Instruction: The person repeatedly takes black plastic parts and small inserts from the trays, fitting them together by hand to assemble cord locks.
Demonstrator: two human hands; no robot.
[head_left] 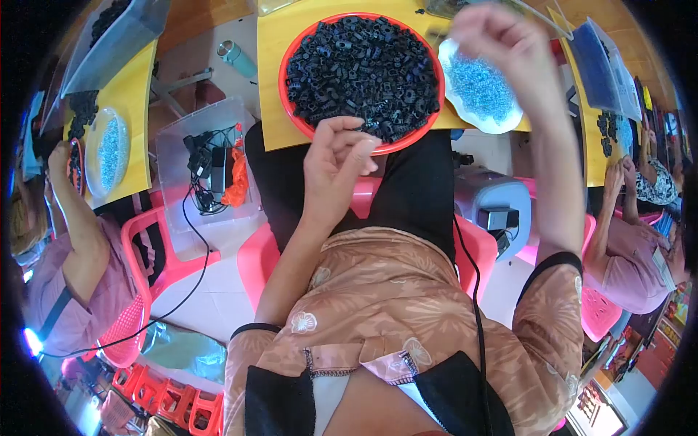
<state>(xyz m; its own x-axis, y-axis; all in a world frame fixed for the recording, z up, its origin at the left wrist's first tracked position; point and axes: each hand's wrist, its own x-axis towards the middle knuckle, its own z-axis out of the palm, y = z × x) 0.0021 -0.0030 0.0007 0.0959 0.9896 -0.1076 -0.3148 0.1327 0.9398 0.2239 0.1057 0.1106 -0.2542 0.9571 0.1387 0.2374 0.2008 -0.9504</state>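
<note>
A red round basin full of small black parts sits on the yellow table. My left hand is over the basin's near rim, its fingers curled and the thumb close to the fingertips; whatever they may hold is too small to make out. To the right of the basin lies a white scalloped plate with small clear-blue pieces. My right hand is raised above the far side of this plate, smeared by motion, so its fingers and anything in them cannot be read.
The yellow table carries the basin and plate. On the left, a clear bin holds cables and an orange bag; a green bottle lies beyond it. Co-workers sit at both sides. A black cable crosses my lap's right side.
</note>
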